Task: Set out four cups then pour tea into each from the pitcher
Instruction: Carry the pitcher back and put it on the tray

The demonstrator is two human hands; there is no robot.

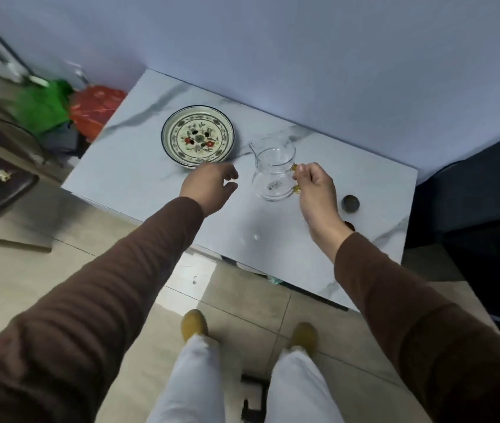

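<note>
Right hand [313, 186] pinches the amber handle [295, 178] of the glass pitcher [274, 172], fingers closed around it; pitcher sits upright on the marble tabletop [139, 175], looks empty or nearly so, hard to tell through clear glass. Left hand [209, 184] hovers just left of the pitcher, fingers loosely curled, holding nothing, not touching the glass. Patterned plate [198, 138] lies left of the pitcher and a bit farther back, its near rim partly covered by the left hand. Small dark round object [350, 203] sits right of the pitcher, near the table's right end, possibly a cup or lid, too small to say. No row of four cups visible anywhere near the pitcher, so setting out seems not yet done. Risks: thin two-finger pinch on a smooth handle could let the pitcher swing or slip if lifted fast; the left hand so close could knock the spout side; pouring with no cups placed would spill on the tabletop. Another dark thing behind the right wrist is mostly hidden. Clutter far left of the pitcher is motion-blurred.
</note>
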